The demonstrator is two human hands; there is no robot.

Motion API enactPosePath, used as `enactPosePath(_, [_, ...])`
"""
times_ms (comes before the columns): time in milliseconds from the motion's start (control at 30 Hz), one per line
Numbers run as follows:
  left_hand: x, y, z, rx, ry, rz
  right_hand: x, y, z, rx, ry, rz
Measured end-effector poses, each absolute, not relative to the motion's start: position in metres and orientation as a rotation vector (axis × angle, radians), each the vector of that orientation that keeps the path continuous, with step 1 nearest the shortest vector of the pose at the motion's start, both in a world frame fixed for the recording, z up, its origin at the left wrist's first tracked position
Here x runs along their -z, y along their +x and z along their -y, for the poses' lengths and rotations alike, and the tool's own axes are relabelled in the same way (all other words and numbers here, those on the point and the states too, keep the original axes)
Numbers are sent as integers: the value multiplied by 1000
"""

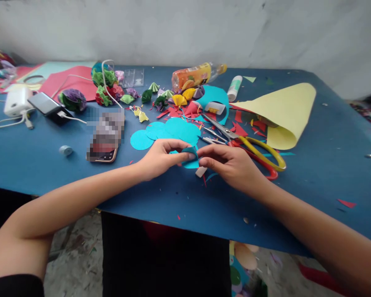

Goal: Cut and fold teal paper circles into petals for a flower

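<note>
My left hand [168, 157] pinches a small folded blue paper piece [190, 163] between thumb and fingers, above the table near its front edge. My right hand [231, 165] is at the right side of that piece, its thumb and fingertips pressed close around the fold's edge. Just behind my hands lie several overlapping blue paper circles [142, 140]. Scissors [247, 142] with yellow and red handles rest behind my right hand, blades pointing back left. A small white eraser-like block [200, 171] lies under my right fingertips.
Behind are red paper scraps [239, 129], a drink bottle [198, 76], a glue stick [235, 88] and folded paper flowers [105, 78]. Rolled yellow paper [284, 107] lies right. At left are a phone [106, 138], a dark phone [49, 107], a white charger [17, 101] and cables.
</note>
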State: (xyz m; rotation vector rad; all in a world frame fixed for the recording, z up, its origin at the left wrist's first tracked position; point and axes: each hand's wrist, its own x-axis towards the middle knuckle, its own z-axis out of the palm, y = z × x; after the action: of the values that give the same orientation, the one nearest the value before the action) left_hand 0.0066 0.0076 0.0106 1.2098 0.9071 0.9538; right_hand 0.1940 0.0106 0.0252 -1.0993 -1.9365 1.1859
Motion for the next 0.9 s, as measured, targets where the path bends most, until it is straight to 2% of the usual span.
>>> enactPosePath(500, [-6, 7, -8, -922, 1305, -922, -26, 195, -8, -1016, -1095, 2082])
enactPosePath(900, [-12, 2, -2, -902, 1661, -948, -23, 196, -6, -798, -1025, 2232])
